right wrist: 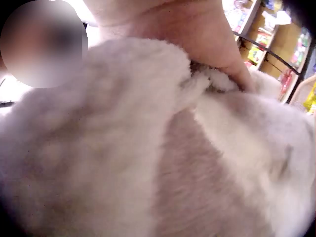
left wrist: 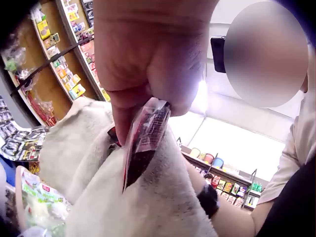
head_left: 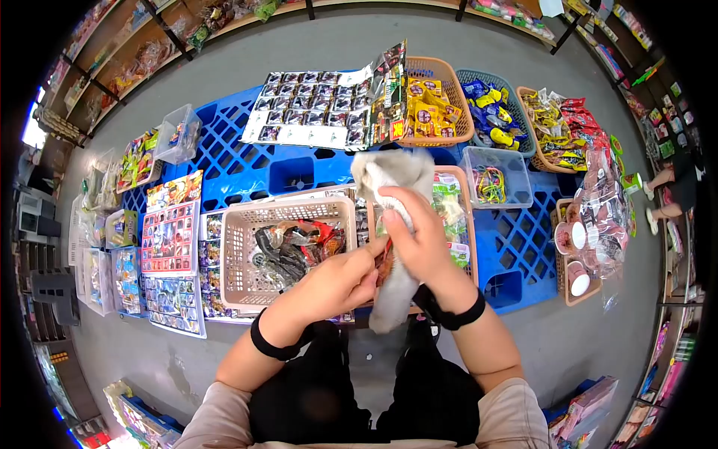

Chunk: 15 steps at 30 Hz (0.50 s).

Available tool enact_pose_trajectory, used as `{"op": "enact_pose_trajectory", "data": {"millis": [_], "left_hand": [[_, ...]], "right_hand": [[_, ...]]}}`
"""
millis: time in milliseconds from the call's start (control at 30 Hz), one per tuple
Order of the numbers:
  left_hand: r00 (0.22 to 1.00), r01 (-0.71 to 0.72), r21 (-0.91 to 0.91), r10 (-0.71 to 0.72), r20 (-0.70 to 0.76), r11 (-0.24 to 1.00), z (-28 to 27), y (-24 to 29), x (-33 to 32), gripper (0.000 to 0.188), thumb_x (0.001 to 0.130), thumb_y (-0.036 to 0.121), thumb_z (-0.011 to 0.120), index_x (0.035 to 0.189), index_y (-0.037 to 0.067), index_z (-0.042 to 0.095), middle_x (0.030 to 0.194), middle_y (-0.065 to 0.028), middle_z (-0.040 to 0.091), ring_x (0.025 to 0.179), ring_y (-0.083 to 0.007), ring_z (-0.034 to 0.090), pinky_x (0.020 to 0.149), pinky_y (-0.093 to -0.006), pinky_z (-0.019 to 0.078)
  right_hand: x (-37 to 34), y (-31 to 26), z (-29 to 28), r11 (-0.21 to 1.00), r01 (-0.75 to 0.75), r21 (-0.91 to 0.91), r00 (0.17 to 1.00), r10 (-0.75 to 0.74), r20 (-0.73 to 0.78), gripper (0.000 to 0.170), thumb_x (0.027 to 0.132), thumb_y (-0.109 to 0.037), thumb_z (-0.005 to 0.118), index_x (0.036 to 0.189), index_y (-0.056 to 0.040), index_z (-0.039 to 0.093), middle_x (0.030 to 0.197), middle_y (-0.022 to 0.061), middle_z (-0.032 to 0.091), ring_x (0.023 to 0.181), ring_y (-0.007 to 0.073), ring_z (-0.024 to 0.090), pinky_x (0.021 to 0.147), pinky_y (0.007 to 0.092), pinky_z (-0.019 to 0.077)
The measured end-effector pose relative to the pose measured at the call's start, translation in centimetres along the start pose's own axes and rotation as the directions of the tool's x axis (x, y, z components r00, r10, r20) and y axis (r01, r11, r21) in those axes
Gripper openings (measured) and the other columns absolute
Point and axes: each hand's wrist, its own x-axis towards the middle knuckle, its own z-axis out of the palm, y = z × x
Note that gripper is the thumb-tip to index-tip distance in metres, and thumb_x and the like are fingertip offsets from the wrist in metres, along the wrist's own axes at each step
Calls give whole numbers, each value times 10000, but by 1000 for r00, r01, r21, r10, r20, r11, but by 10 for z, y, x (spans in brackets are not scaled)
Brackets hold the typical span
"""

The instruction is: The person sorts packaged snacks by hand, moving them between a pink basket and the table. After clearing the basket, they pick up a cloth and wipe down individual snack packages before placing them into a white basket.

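Observation:
My right hand (head_left: 425, 238) grips a bunched off-white cloth (head_left: 394, 298), which hangs over both sides of the fist and fills the right wrist view. My left hand (head_left: 336, 283) pinches a small dark packet with red edges and clear shiny wrapping (left wrist: 148, 140) by one end. The cloth lies right up against that packet in the left wrist view. Both hands are close together over the gap between two pale pink baskets. In the left basket (head_left: 233, 262) lie loose dark and red packets (head_left: 288, 251). Part of the right basket (head_left: 471, 224) is hidden behind the right hand and cloth.
Blue plastic pallets (head_left: 516, 239) carry everything. Farther back stand an orange basket of yellow packets (head_left: 437, 138), a green basket (head_left: 497, 112) and a clear bin (head_left: 508, 183). Printed card sheets (head_left: 172, 236) lie at left; a basket of pink-lidded tubs (head_left: 574, 288) is at right.

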Motion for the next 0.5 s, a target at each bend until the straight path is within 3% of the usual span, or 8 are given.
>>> {"op": "enact_pose_trajectory", "data": {"millis": [33, 67, 100, 200, 233, 333, 400, 500], "left_hand": [[997, 11, 38, -14, 71, 999, -3, 1, -1, 468, 765, 39, 523, 1211, 5, 387, 716, -142, 535, 621, -302, 565, 547, -364, 449], [995, -21, 55, 16, 101, 998, -6, 1, -1, 381, 769, 57, 537, 1136, 11, 445, 757, -153, 555, 619, -312, 563, 543, -374, 454], [995, -22, 56, 16, 101, 998, -9, 1, 0, 381, 769, 57, 537, 1136, 11, 445, 757, -153, 555, 619, -312, 563, 543, -374, 454], [991, -86, 208, 62, 122, 974, -19, 2, 5, 185, 769, 64, 539, 943, 12, 508, 792, -151, 580, 680, -319, 565, 585, -388, 465], [994, -104, 313, 106, 10, 944, -17, -4, 5, 150, 762, 76, 555, 897, 16, 524, 784, -135, 585, 709, -311, 568, 605, -379, 466], [998, -59, 367, 61, 6, 928, -20, -5, 3, 198, 742, 60, 582, 935, 29, 555, 753, -124, 573, 706, -306, 566, 621, -368, 461], [996, -87, 387, 92, 6, 918, -19, -5, 1, 151, 727, 57, 592, 867, 17, 552, 749, -118, 572, 705, -306, 565, 621, -365, 461], [995, -99, 394, 81, 62, 914, -19, -3, 0, 116, 722, 51, 593, 818, 10, 544, 736, -119, 568, 706, -304, 565, 625, -368, 461]], "right_hand": [[0, 5, -4, 964, -203, 170, 976, 184, 119, 219, 819, -121, 529, 1009, -12, 545, 944, 117, 578, 936, 187, 534, 818, 292, 395], [-3, 7, -10, 907, -315, 278, 935, 245, 257, 183, 833, -147, 534, 933, 3, 567, 808, 81, 586, 783, 122, 534, 720, 258, 414], [-7, 8, -10, 908, -313, 279, 935, 244, 256, 183, 833, -147, 534, 933, 3, 567, 808, 81, 586, 783, 122, 534, 720, 258, 414], [-26, 16, -1, 933, -330, 144, 943, 320, 86, 242, 825, -185, 562, 685, 11, 541, 560, 124, 498, 501, 158, 456, 495, 299, 378], [-29, 17, 0, 933, -332, 142, 943, 321, 91, 242, 825, -185, 562, 685, 11, 541, 560, 124, 498, 501, 158, 456, 495, 299, 378], [-32, 18, 1, 934, -340, 110, 940, 342, 1, 250, 824, -182, 560, 665, 8, 526, 547, 144, 491, 463, 204, 455, 467, 311, 364], [-37, 24, 6, 968, -252, 23, 962, 253, -106, 254, 821, -182, 560, 653, 5, 526, 533, 157, 489, 434, 261, 451, 444, 322, 354], [-44, 33, 6, 960, -276, -43, 955, 268, -130, 255, 817, -176, 564, 639, 3, 529, 514, 169, 477, 430, 289, 460, 434, 327, 353]]}}
